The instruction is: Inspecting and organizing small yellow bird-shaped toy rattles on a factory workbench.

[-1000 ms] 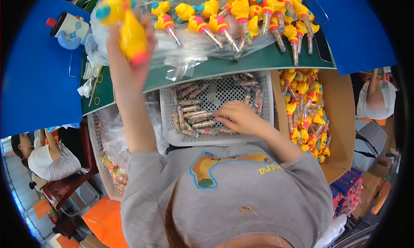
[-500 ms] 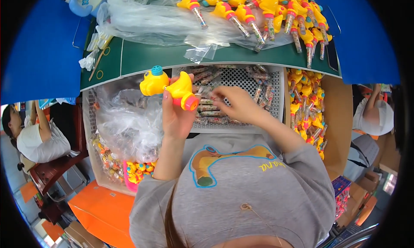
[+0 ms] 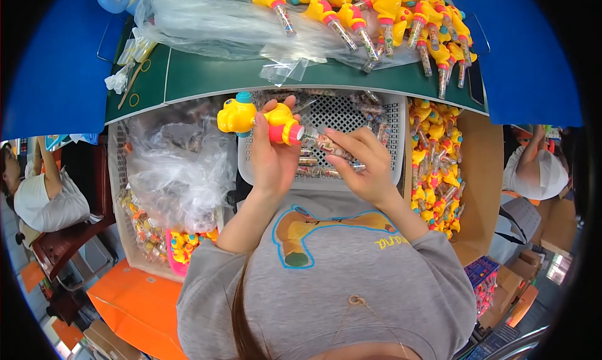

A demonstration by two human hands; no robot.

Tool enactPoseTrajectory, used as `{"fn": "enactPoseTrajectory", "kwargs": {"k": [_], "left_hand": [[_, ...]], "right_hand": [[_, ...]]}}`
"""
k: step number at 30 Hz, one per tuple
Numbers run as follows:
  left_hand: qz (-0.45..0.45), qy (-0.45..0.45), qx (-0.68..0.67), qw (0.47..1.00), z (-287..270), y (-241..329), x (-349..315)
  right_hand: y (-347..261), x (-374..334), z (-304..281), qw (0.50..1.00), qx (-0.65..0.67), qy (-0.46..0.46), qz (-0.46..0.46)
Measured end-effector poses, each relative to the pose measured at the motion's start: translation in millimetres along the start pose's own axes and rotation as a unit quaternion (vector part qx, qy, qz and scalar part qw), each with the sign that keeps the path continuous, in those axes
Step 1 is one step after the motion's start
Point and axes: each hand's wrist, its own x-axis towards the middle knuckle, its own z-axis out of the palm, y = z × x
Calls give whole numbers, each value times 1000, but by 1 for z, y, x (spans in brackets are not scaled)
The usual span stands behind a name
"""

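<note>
My left hand (image 3: 274, 162) is closed around a yellow plastic duck toy (image 3: 237, 117) with a teal cap and a pink collar at its open end. Between the thumb and fingers of my right hand (image 3: 365, 162) is a clear tube filled with small colourful pieces (image 3: 329, 146). The tube's tip meets the pink collar; whether it sits inside cannot be made out. Beneath both hands lies a white plastic basket (image 3: 397, 153) with more filled tubes in it.
Joined ducks and tubes (image 3: 359, 28) lie on plastic film across the green table (image 3: 207, 78). At right, a cardboard box (image 3: 483, 172) holds more of them. Clear bags (image 3: 182, 172) fill a box at left, above a pink container of small ducks (image 3: 179, 250). Other people sit at both sides.
My right hand has lifted a tube out of the basket and brought it to the duck's pink end. My left hand has shifted right with the duck.
</note>
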Motion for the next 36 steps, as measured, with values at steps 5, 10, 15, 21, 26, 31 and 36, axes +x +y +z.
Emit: {"fn": "enactPoseTrajectory", "kwargs": {"k": [5,10,15,21,26,31,36], "left_hand": [[-1,15,-4,1000,2,-1,-3],[70,24,99,992,4,-4,-4],[87,7,141,986,8,-5,-5],[91,1,149,985,12,-5,-4],[96,-8,192,977,13,-7,-4],[106,2,222,969,13,-5,-3],[96,-7,228,969,13,-2,-1]], "right_hand": [[0,-4,-2,999,-30,-15,0],[5,-6,-2,994,-93,24,-55],[7,-6,-13,987,75,-69,126],[-4,-12,-4,943,207,-25,260],[9,-17,-7,922,157,-99,340],[12,-15,5,987,66,8,147],[9,-2,-3,943,215,-113,227]]}}
